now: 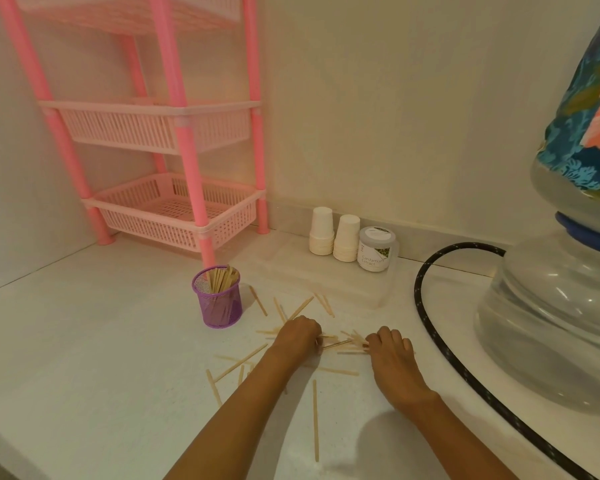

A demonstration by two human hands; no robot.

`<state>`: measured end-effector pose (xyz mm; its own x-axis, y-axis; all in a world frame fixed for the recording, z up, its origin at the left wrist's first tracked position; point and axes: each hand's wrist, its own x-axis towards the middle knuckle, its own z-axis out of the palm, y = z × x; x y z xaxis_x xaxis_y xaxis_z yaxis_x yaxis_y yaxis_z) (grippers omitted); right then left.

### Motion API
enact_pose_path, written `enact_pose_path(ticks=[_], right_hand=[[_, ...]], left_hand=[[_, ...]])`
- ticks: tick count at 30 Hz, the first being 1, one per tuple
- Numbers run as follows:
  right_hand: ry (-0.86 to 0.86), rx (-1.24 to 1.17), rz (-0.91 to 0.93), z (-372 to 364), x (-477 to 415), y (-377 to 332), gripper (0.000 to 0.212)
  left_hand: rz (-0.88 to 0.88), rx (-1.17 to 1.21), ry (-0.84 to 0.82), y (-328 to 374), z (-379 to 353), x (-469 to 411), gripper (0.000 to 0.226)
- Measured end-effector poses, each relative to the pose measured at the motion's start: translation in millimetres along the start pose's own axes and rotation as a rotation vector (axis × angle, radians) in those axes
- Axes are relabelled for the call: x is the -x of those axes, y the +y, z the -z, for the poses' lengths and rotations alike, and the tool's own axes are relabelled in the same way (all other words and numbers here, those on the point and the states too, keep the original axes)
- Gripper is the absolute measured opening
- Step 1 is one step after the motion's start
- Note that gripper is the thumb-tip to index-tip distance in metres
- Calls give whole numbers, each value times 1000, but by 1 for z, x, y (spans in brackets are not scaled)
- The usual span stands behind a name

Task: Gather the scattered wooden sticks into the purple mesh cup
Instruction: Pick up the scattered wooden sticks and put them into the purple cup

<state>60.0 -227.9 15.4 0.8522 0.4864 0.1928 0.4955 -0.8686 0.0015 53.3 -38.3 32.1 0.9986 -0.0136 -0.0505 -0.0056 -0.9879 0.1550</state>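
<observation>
Head view: left grip (pixel 297 336) and right grip (pixel 390 348) bunch wooden sticks (pixel 343 344) on the desk (pixel 101 341).
Both curl round the pile, near the part-filled purple mesh cup (pixel 219 301); aligning ends first should help.

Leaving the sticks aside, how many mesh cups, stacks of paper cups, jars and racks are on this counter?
Mesh cup: 1
Paper-cup stacks: 2
Jar: 1
Rack: 1
Total: 5
</observation>
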Motion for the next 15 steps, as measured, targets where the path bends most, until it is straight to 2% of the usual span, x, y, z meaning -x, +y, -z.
enact_pose_path(ticks=[6,12,15], right_hand=[[60,-167,-91,9,-12,3,39],[61,-485,-159,20,-20,-1,31],[73,-715,-157,22,-21,-6,23]], left_hand=[[1,-108,0,8,-2,-2,26],[-12,-109,31,8,-1,0,26],[-16,-9,103,10,2,4,26]])
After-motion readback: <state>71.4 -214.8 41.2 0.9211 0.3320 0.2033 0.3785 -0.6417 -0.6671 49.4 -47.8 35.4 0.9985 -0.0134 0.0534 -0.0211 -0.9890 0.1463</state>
